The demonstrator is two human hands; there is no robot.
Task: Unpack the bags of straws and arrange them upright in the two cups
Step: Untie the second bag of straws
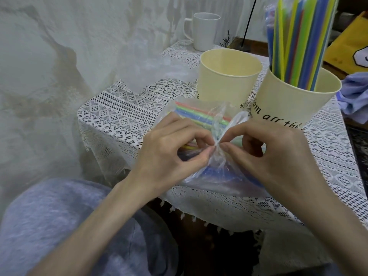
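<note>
Fingers [201, 151] of the left hand [171, 154] and of the right hand [266, 154] pinch the knotted neck of the clear bag of straws [201, 116], lying near the worktop's [119, 116] front edge. Behind stand an empty cup [225, 84] and a straw-filled cup [286, 104].

1. A clear crinkled plastic bag of coloured straws [201, 116] lies on its side on the lace-covered table, its middle gathered into a knot; red, green, blue and yellow straws show through it.
2. A pale yellow paper cup with black lettering [225, 84] stands upright behind the bag, nothing visible inside.
3. A second pale yellow lettered cup [286, 108] stands just beside it, to the right, holding a tall upright bundle of yellow, green, blue and red straws [296, 36].
</note>
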